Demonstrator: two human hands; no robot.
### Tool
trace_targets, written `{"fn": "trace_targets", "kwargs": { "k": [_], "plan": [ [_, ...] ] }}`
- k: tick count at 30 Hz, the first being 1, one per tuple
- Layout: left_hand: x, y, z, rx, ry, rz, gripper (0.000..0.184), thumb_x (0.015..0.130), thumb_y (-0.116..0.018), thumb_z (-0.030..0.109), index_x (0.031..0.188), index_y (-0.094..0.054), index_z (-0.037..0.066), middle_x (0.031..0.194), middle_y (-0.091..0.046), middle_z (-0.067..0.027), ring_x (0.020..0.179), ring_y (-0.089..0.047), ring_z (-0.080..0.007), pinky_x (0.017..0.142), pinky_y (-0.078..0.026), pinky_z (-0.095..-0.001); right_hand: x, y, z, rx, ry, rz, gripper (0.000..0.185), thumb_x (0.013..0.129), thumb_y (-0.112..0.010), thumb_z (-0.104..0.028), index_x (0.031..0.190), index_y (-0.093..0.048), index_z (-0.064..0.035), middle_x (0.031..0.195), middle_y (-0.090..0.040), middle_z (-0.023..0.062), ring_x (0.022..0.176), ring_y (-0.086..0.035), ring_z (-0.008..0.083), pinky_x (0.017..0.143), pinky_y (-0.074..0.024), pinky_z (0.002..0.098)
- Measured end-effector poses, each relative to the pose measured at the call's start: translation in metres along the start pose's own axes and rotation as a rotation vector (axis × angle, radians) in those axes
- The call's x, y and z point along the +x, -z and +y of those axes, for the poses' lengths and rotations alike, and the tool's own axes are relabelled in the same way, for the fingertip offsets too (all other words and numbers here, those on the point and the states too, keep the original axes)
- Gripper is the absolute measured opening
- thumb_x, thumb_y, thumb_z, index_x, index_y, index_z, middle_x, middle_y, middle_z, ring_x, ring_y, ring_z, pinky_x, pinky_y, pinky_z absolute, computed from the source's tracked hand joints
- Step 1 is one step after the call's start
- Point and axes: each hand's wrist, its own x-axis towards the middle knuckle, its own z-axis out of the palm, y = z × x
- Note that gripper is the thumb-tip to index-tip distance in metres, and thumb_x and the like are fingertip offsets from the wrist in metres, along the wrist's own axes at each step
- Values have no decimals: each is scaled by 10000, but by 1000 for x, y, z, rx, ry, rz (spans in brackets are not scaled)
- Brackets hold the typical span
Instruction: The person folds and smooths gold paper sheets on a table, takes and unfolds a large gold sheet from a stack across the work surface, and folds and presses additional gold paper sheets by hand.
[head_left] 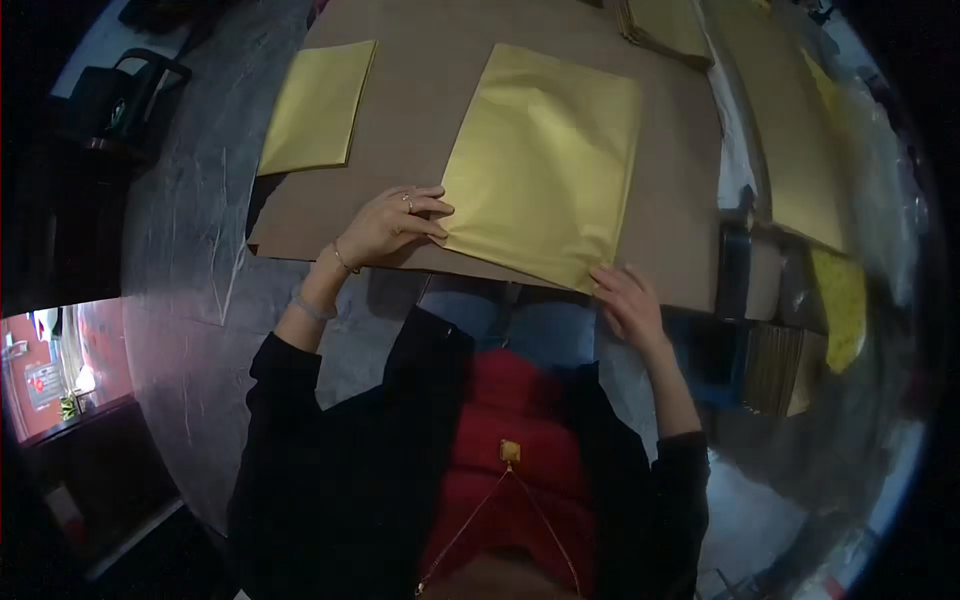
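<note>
A large flat yellow sheet (pixel 545 165), slightly wrinkled and paper-like, lies at a slant on a brown cardboard-covered table (pixel 400 130). I cannot tell whether it is a single sheet or a flat bag. At its lower left corner, my left hand (pixel 390 225) grips the edge, its fingertips on top and its thumb hidden. My right hand (pixel 628 300) pinches the lower right corner, close to the table's front edge. To the left lies a smaller yellow stack (pixel 318 108) of folded pieces, apart from both hands.
More yellow stacks (pixel 668 28) lie at the back right, with a long yellow-brown pile (pixel 800 160) along the right side. Beside the table's right front stands a bundle of brown cardboard (pixel 772 370). A dark chair-like object (pixel 130 95) stands at the far left on the grey floor (pixel 190 240).
</note>
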Motion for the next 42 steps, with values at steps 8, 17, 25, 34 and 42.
{"fn": "trace_targets", "kwargs": {
  "k": [8, 17, 25, 34, 42],
  "plan": [
    [-9, -7, -6, -22, 100, -47, 152, 818, -656, 183, 939, -741, 220, 1232, -601, 20, 1235, -490, -198, 1029, -369, -406, -10, -16, 5, 23, -36, 12, 359, 751, -679, -2, 1076, -568, -107, 1288, -553, 63, 1194, -522, 241, 1041, -361, 413],
    [-13, -3, -6, -175, 200, -101, 244, 838, -631, 156, 1064, -700, 217, 1298, -555, 43, 1305, -409, -185, 1089, -283, -422, -18, -25, 9, -15, -65, 26, 340, 743, -729, -45, 1035, -570, -113, 1279, -565, 57, 1201, -520, 235, 1048, -353, 394],
    [-9, 5, -4, -101, 95, -103, 360, 858, -516, 172, 1205, -610, 158, 1346, -511, 14, 1313, -394, -217, 1088, -287, -429, -20, -22, 10, -112, -8, 18, 388, 780, -637, -36, 1147, -604, -157, 1280, -565, 51, 1199, -526, 232, 1026, -368, 404],
    [-12, -4, -8, 107, 129, -95, 296, 919, -522, 293, 1172, -629, 183, 1350, -500, 48, 1292, -413, -168, 1072, -306, -393, -18, -22, 10, -143, 4, -4, 440, 775, -602, -23, 1181, -620, -190, 1299, -549, 46, 1190, -533, 232, 1025, -376, 393],
    [-10, -4, -6, 107, 122, -71, 282, 905, -542, 297, 1142, -649, 189, 1334, -516, 48, 1285, -423, -167, 1056, -330, -392, -21, -30, 14, -113, 3, 48, 434, 790, -614, -22, 1189, -616, -191, 1285, -559, 48, 1199, -526, 225, 1034, -370, 390]
  ]
}}
